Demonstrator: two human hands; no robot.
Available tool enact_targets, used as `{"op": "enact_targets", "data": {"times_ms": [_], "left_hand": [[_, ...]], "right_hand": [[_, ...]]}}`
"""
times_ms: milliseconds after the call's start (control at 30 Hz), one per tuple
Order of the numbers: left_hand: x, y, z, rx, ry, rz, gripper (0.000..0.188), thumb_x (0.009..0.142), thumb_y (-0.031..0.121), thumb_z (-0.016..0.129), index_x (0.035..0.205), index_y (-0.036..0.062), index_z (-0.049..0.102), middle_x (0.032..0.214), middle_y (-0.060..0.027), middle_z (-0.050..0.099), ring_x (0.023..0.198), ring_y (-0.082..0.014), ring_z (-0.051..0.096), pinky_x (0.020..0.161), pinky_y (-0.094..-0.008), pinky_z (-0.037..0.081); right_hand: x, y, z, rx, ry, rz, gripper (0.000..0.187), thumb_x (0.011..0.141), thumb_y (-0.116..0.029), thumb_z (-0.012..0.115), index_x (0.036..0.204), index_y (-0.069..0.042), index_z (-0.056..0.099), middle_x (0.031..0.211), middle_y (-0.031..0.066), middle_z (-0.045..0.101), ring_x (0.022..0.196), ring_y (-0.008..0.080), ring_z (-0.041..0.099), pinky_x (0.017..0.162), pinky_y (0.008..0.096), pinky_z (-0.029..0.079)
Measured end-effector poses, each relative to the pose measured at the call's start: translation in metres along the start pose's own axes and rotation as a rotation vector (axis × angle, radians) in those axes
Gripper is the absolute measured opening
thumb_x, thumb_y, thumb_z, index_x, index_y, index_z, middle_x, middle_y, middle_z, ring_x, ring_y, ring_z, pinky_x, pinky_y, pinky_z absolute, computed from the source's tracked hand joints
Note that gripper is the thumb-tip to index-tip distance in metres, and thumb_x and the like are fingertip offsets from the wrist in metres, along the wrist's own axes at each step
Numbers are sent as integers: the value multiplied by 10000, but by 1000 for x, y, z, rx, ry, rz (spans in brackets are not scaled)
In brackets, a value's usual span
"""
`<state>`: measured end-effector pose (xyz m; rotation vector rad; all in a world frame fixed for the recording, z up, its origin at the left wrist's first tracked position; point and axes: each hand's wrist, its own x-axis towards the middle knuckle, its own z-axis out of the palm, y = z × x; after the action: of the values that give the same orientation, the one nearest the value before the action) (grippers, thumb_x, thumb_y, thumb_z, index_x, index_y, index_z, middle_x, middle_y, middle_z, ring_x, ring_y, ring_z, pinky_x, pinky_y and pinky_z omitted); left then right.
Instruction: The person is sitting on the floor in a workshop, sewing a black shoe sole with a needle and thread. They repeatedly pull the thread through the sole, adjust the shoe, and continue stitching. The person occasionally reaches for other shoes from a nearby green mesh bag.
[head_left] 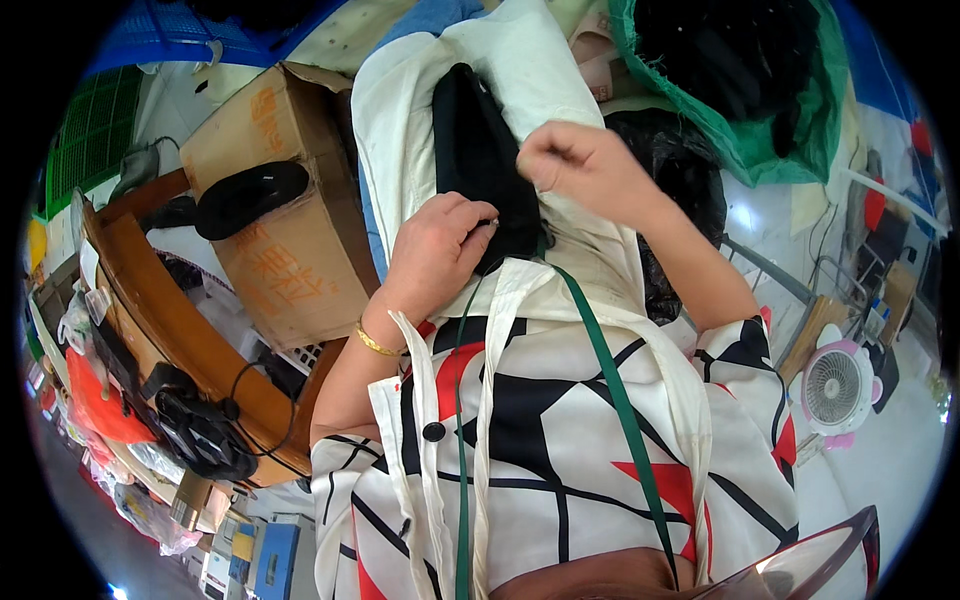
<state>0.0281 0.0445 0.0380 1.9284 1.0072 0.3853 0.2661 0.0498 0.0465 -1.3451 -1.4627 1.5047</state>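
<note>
Across the pale apron on my lap lies a long black fabric piece (466, 130), shaped much like a shoe or slipper. My left hand (437, 245) is closed at its near left edge, thumb and fingers pinched together. A tiny shiny spot shows at those fingertips, too small to name. To the right of the piece, my right hand (585, 170) is raised with its fingers curled into a pinch. Whatever those fingers may hold cannot be made out. On the cardboard box (285, 250) to my left rests a black slipper-like item (252, 200).
A green sack (825, 130) full of black material stands at the far right, beside a black plastic bag (690, 170). The wooden table (165, 335) on the left carries a black bag (195, 425). A small pink-and-white fan (836, 385) is at the right.
</note>
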Motion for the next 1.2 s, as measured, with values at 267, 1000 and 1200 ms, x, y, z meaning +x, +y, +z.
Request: {"op": "enact_targets", "data": {"times_ms": [267,1000,1200], "left_hand": [[-5,-4,3,-14,32,-40,129,846,64,699,963,8,705,846,-125,643,797,-298,626,700,-361,502],[-20,-5,21,106,242,-92,151,801,86,743,912,41,651,816,-122,623,776,-321,605,667,-411,497],[-21,-9,25,159,267,-34,190,766,75,768,916,55,653,818,-101,629,783,-302,617,668,-395,511]], "right_hand": [[19,-10,-64,819,311,-429,150,1000,-77,524,1104,-1,601,919,89,638,790,175,645,796,346,549],[-25,7,36,-615,-159,-94,44,864,-122,582,861,-80,594,639,154,610,615,375,621,565,471,487],[-24,6,35,-617,-150,-144,52,855,-114,580,837,-65,583,634,163,606,614,373,623,565,471,490]]}}
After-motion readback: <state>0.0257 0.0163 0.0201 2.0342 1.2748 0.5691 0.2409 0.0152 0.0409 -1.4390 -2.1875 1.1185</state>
